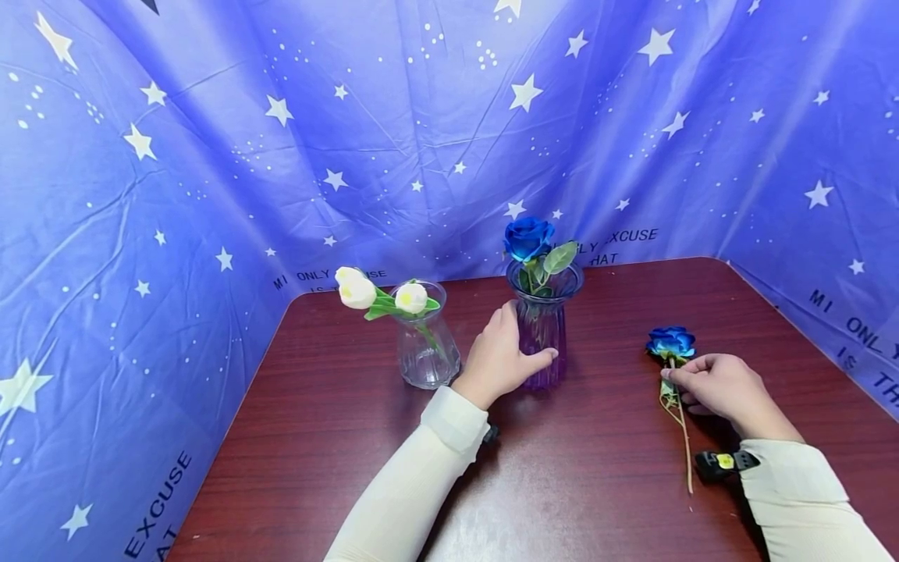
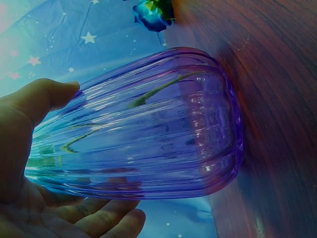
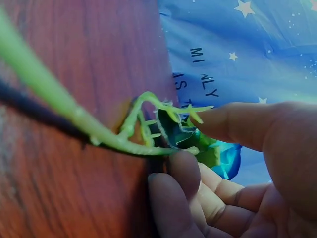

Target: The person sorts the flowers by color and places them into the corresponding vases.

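Note:
In the head view my left hand (image 1: 497, 355) grips the purple ribbed glass vase (image 1: 541, 336), thumb on the near side and fingers behind. The left wrist view shows the same vase (image 2: 148, 129) between thumb and fingers, with green stems inside it. A blue rose with leaves (image 1: 528, 240) stands in this vase, its bloom above the rim. On the right, my right hand (image 1: 723, 390) pinches the stem of a second blue rose (image 1: 670, 342) just below its bloom. Its green stem (image 3: 54, 94) and side shoots run close to the tabletop in the right wrist view.
A clear glass vase (image 1: 426, 363) holding white tulips (image 1: 357, 289) stands left of the purple one. Everything rests on a dark red wooden table (image 1: 337, 437). A blue curtain with stars (image 1: 421, 117) hangs behind and at both sides of the table.

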Demonstrator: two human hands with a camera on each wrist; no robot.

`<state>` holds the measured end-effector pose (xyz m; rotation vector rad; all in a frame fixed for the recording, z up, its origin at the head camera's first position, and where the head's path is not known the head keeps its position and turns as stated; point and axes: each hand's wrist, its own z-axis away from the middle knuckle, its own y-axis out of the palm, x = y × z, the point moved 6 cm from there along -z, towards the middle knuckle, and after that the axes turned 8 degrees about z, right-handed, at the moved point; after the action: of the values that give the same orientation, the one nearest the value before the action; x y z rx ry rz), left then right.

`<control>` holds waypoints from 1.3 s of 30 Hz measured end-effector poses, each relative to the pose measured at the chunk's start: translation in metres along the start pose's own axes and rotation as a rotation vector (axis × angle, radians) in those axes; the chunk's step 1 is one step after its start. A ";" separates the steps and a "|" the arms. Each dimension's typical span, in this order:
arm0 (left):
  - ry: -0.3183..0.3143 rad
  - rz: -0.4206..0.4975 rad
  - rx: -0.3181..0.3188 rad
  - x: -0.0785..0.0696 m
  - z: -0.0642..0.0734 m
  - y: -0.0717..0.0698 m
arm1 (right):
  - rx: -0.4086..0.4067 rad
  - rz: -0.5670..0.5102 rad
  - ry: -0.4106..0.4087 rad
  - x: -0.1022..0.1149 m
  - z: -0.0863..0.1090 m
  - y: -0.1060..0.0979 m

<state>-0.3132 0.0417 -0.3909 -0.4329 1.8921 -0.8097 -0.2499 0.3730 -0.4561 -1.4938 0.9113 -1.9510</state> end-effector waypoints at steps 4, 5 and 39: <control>-0.007 0.010 -0.001 0.001 0.000 -0.001 | 0.022 0.012 0.014 -0.002 -0.001 0.001; -0.009 0.010 -0.001 0.001 0.000 -0.001 | 0.022 0.017 0.015 -0.002 -0.001 0.001; -0.013 0.015 0.012 0.001 0.000 0.000 | 0.018 0.003 -0.016 -0.001 0.001 0.003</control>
<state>-0.3133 0.0411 -0.3919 -0.4153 1.8755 -0.8069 -0.2488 0.3723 -0.4588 -1.4950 0.8866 -1.9369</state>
